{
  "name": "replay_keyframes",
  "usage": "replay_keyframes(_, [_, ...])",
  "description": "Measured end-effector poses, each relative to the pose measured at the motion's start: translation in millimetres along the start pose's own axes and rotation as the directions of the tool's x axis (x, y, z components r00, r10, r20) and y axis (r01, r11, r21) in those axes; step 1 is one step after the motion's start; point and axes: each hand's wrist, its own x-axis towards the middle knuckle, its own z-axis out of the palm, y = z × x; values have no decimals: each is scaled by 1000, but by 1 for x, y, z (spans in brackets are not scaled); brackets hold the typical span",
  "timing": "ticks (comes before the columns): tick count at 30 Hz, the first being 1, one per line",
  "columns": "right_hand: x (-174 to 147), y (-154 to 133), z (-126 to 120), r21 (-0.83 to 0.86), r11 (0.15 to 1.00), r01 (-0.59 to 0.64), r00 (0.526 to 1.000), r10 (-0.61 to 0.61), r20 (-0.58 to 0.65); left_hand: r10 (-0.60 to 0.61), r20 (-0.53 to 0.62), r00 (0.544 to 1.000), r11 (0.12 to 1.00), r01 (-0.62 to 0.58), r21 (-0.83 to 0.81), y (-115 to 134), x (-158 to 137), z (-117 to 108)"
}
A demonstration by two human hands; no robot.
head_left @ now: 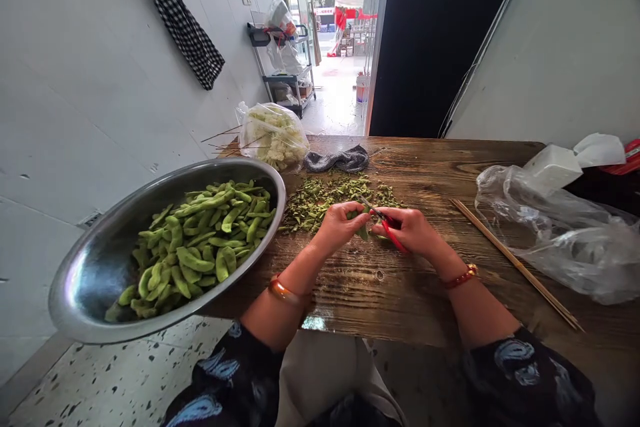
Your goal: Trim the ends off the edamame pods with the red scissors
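Note:
My left hand (340, 223) pinches a green edamame pod (363, 232) over the middle of the table. Close beside it, my right hand (413, 232) is closed around the red handles of a pair of scissors (393, 235). The scissor blades point left and lie at the pod's upper end; whether they touch it I cannot tell. Behind both hands spreads a heap of small green and brown pod trimmings (320, 200). To the left, a large steel bowl (95, 303) holds many edamame pods (200, 247).
A clear bag of pale cauliflower-like pieces (275, 137) and a grey cloth (337, 159) lie at the table's back. On the right are thin wooden skewers (517, 263), crumpled plastic bags (575, 233) and a white tissue box (554, 167). A cart (285, 67) stands near the doorway.

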Motion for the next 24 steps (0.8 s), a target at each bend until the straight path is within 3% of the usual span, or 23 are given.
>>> replay_keyframes(5, [0, 0, -3, -9, 1000, -8, 998, 9, 56, 15, -98, 995, 999, -20, -46, 0, 1, 0])
replay_keyframes(7, [1, -2, -4, 1, 1000, -31, 999, 31, 18, -85, -122, 989, 980, 61, -189, 0, 2, -1])
replay_keyframes(10, [1, -6, -5, 15, 997, -81, 995, 82, -54, -238, -161, 958, 885, 146, -442, -2, 4, -5])
replay_keyframes(14, [0, -8, -4, 10, 997, -82, 993, 83, -84, -267, -147, 952, 776, 122, -619, -2, 7, -10])
replay_keyframes(19, [0, -8, 1, -15, 998, -53, 992, 51, -113, -263, -112, 958, 738, 125, -663, 0, 5, -9])
replay_keyframes(24, [1, -7, 2, -39, 999, -22, 991, 17, -131, -234, -85, 968, 760, 128, -637, -3, 5, -5])
